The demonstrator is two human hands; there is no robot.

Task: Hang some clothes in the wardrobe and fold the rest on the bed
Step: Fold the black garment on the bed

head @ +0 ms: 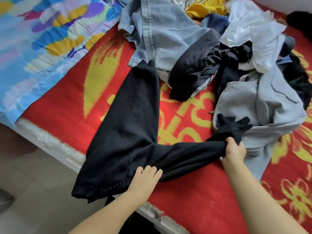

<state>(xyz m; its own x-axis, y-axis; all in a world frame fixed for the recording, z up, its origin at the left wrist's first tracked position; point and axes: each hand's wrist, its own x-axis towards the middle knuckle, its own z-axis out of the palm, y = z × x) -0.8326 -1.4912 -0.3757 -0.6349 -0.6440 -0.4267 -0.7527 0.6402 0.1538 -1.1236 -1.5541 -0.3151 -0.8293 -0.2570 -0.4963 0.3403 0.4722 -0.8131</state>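
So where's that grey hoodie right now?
In the head view the grey hoodie lies crumpled at the right of the red bedspread, just beyond the right hand gripping the black garment.

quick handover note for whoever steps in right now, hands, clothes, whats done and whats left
Left hand: flat on the black trousers, pressing near the waist.
Right hand: grips the end of one trouser leg, bunched.
Trousers lie spread on the red blanket, waist hanging over the bed edge.
Unsorted pile behind: jeans, grey hoodie, white garment, yellow top.
Done: no folded clothes in view.
Left: fold the trousers, then sort the pile; wardrobe not in view.
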